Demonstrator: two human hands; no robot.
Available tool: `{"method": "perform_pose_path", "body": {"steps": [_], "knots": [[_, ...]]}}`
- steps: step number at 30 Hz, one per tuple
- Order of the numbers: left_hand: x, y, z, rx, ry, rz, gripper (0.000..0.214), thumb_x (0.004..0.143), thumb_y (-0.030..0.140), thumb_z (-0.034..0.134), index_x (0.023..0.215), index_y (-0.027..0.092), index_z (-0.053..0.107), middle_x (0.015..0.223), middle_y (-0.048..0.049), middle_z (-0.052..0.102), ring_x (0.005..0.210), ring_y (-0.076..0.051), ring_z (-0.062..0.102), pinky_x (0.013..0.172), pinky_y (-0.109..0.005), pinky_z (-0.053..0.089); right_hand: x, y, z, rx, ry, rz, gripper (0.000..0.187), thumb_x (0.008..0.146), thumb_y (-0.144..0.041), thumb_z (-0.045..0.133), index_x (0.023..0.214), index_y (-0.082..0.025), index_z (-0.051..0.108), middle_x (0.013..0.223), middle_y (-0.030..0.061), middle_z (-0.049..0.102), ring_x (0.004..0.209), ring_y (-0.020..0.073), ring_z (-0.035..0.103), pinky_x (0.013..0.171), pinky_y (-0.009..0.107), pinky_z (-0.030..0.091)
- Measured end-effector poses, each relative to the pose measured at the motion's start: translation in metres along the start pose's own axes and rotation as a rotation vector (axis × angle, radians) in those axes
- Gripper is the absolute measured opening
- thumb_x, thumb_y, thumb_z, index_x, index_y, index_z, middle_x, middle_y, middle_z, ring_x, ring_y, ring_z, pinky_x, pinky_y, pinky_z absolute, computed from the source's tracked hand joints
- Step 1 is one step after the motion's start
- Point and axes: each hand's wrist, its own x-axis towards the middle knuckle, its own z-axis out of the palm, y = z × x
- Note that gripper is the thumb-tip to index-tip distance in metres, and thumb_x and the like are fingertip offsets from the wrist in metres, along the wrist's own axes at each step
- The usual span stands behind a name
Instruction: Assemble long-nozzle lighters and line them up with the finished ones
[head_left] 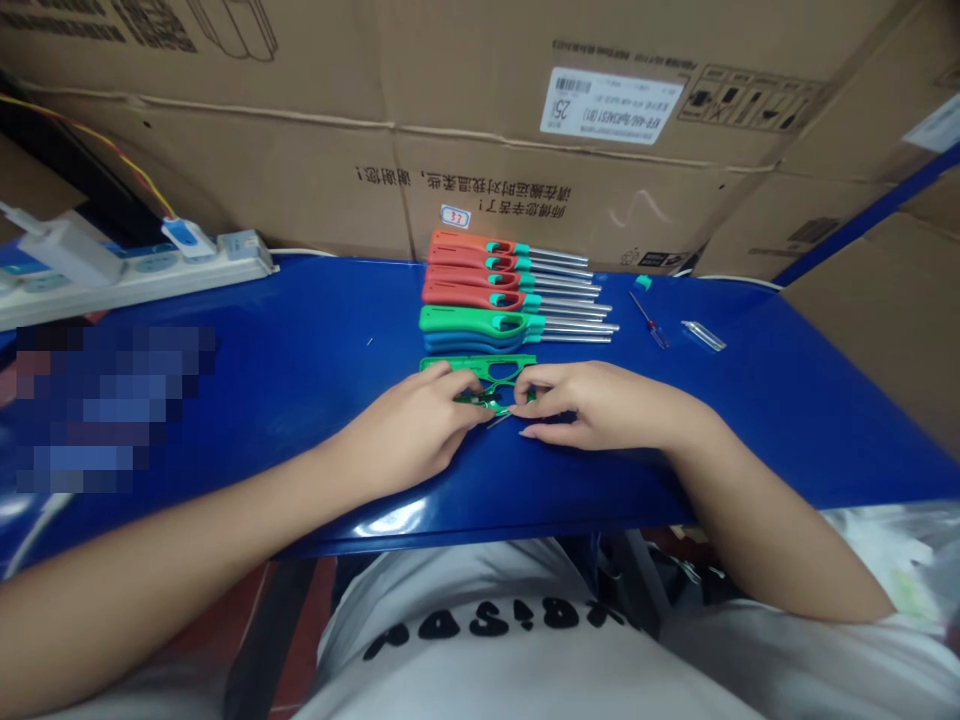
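A green lighter handle shell [487, 371] lies on the blue table [300, 370] in front of me. My left hand [420, 425] rests on its left part, fingers curled and pinching it. My right hand [592, 405] pinches the shell's near right end, where a thin metal piece [498, 421] pokes out. Just behind the shell lies a row of finished long-nosed lighters [495, 295], orange ones at the back, then a green and a blue one, metal tubes pointing right.
A small screwdriver [651, 322] and a clear plastic piece [703, 335] lie at the right rear of the table. A white power strip [135, 275] with plugs sits at the left rear. Cardboard boxes [525, 120] wall the back and right side.
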Motion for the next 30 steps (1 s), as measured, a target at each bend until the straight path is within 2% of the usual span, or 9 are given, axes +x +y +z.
{"method": "perform_pose_path", "body": {"steps": [3,6,8,10,13,14,16,19,30], "knots": [[0.0,-0.001,0.001,0.004,0.007,-0.001,0.035,0.101,0.016,0.048,0.122,0.024,0.076,0.119,-0.0114,0.069,0.11,-0.027,0.062,0.095,-0.044,0.055,0.0,0.004,-0.002,0.026,0.068,-0.026,0.027,0.098,-0.03,0.06,0.119,-0.023,0.075,0.117,0.0067,0.07,0.095,0.0183,0.068,0.082,0.03,0.051],[-0.001,-0.001,0.002,0.034,0.031,0.006,0.035,0.101,0.017,0.049,0.122,0.026,0.076,0.121,-0.0095,0.071,0.109,-0.027,0.064,0.093,-0.043,0.057,-0.006,0.018,-0.012,-0.047,0.33,0.062,0.027,0.098,-0.033,0.06,0.118,-0.022,0.075,0.113,0.0077,0.073,0.1,0.0215,0.069,0.086,0.033,0.052],[-0.001,-0.001,0.002,0.067,0.049,0.022,0.033,0.1,0.018,0.051,0.121,0.025,0.076,0.124,-0.0087,0.072,0.109,-0.028,0.066,0.091,-0.043,0.059,-0.016,0.032,-0.025,-0.208,0.55,0.33,0.024,0.097,-0.032,0.058,0.109,-0.021,0.077,0.109,0.0098,0.074,0.099,0.0257,0.069,0.085,0.037,0.052],[-0.001,0.0,0.001,0.081,0.064,0.043,0.032,0.1,0.017,0.051,0.12,0.022,0.076,0.125,-0.0082,0.073,0.107,-0.027,0.068,0.089,-0.041,0.06,-0.032,0.051,-0.038,-0.351,0.685,0.717,0.025,0.096,-0.03,0.056,0.106,-0.019,0.076,0.112,0.0135,0.073,0.103,0.0306,0.068,0.085,0.041,0.052],[-0.002,0.001,0.001,0.079,0.069,0.063,0.03,0.1,0.016,0.052,0.118,0.019,0.075,0.122,-0.0079,0.076,0.103,-0.025,0.072,0.088,-0.038,0.061,-0.059,0.086,-0.053,-0.316,0.583,1.223,0.03,0.093,-0.027,0.057,0.116,-0.016,0.073,0.127,0.0189,0.067,0.118,0.0369,0.062,0.091,0.046,0.051],[-0.002,0.001,0.001,0.081,0.067,0.064,0.029,0.1,0.016,0.052,0.118,0.018,0.075,0.121,-0.0077,0.076,0.103,-0.025,0.073,0.089,-0.038,0.061,-0.068,0.098,-0.055,-0.283,0.552,1.296,0.029,0.089,-0.024,0.062,0.114,-0.014,0.073,0.124,0.0211,0.068,0.114,0.0386,0.064,0.089,0.047,0.051],[-0.002,0.001,0.001,0.088,0.059,0.066,0.028,0.099,0.015,0.053,0.118,0.017,0.074,0.122,-0.0076,0.076,0.105,-0.025,0.073,0.092,-0.039,0.061,-0.08,0.119,-0.056,-0.184,0.484,1.388,0.024,0.085,-0.025,0.068,0.106,-0.015,0.073,0.116,0.0193,0.07,0.107,0.035,0.066,0.087,0.045,0.052],[-0.002,0.003,0.001,0.084,0.041,0.062,0.027,0.099,0.015,0.054,0.117,0.016,0.074,0.122,-0.0075,0.076,0.108,-0.027,0.073,0.094,-0.041,0.061,-0.09,0.136,-0.055,-0.151,0.493,1.431,0.021,0.085,-0.03,0.069,0.102,-0.019,0.071,0.111,0.0154,0.07,0.099,0.03,0.068,0.085,0.043,0.052],[-0.001,0.005,-0.003,0.084,0.068,0.029,0.031,0.103,0.018,0.046,0.105,0.018,0.077,0.098,-0.0094,0.079,0.092,-0.025,0.076,0.077,-0.035,0.063,-0.11,0.154,-0.055,-0.222,0.619,1.427,0.017,0.078,-0.03,0.073,0.091,-0.021,0.071,0.093,0.0152,0.07,0.091,0.0319,0.068,0.077,0.042,0.052]]}}
